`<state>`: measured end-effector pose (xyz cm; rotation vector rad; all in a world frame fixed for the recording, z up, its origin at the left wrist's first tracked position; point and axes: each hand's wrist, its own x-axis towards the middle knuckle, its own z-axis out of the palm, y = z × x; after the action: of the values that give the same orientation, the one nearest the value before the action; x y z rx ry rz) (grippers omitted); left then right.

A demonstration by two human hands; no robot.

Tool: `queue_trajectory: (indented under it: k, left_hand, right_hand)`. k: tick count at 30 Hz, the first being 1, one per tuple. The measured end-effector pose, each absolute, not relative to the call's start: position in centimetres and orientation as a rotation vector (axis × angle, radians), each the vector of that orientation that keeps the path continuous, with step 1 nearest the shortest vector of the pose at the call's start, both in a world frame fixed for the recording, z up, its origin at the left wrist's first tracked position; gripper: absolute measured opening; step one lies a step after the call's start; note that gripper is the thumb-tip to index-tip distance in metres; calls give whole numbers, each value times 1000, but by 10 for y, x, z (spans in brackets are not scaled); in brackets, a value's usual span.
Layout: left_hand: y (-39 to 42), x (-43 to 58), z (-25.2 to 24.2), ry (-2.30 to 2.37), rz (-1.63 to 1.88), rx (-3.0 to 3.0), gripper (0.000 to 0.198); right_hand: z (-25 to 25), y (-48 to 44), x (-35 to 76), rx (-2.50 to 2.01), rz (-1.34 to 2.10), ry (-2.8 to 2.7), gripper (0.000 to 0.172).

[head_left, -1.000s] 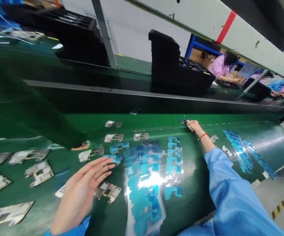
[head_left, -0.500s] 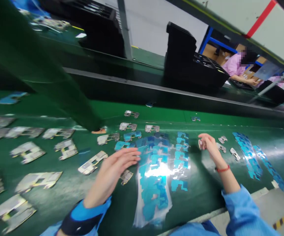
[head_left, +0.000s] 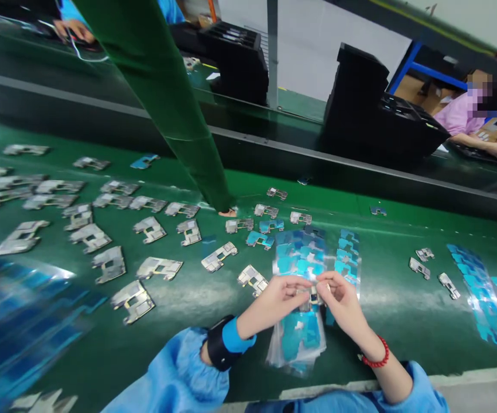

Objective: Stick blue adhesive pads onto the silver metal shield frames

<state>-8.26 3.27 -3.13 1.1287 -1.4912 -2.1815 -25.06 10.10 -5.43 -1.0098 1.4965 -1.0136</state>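
My left hand (head_left: 279, 298) and my right hand (head_left: 343, 301) meet above a clear sheet of blue stickers (head_left: 302, 269) on the green belt (head_left: 214, 298). Both pinch one small metal part (head_left: 314, 296) between their fingertips. A red cord is tied round my right wrist and a black band sits on my left. Another metal part (head_left: 253, 279) lies just left of my left hand.
Several metal parts (head_left: 102, 229) are spread over the belt to the left, three more (head_left: 433, 269) to the right. More blue sticker strips (head_left: 480, 287) lie far right. A slanted green post (head_left: 179, 109) and black trays (head_left: 377, 120) stand behind. A person in pink (head_left: 472, 115) works beyond.
My right hand came back from the far side of the belt with a small part. My left hand moved right to meet it, and both now pinch the part. The view swung left.
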Motion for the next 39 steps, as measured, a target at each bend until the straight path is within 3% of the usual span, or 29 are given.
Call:
queue_trajectory:
  k: [4,8,13,21,25,28,36,39]
  left_hand:
    - [9,-69,-27,-1241,-1819,1220,44]
    - [-10,-54,-25,-1043,-1597,1232,44]
    - [-15,-52,-25,-917,-1637,1240,48]
    - [-12,-56,-16,-959,-1671,1342,64]
    - [-12,-57,-14,-1046,-1698,1346,64]
    - [-11,-57,-16,-1041,-1767,1356,64]
    - [-4,-59,-25,-1008,-1899,1241,19]
    - [4,-61,-28,-1178,-1962,1234,22]
  right_hand:
    - [-67,103,-260,-1472,-904,1926,55]
    - [-81,107,-256,-1674,-786,1966,65]
    - [-85,105,-254,-1554,-856,1908,47]
    - [-75,100,-255,-1140,-1070,1679,38]
    - [-72,100,-254,-1032,-1198,1576,36]
    - [-69,98,-258,-896,-1285,1496,44]
    - [-58,97,-273,-629,-1303,1376,59]
    - [-56,98,-271,-669,-1318,1367,57]
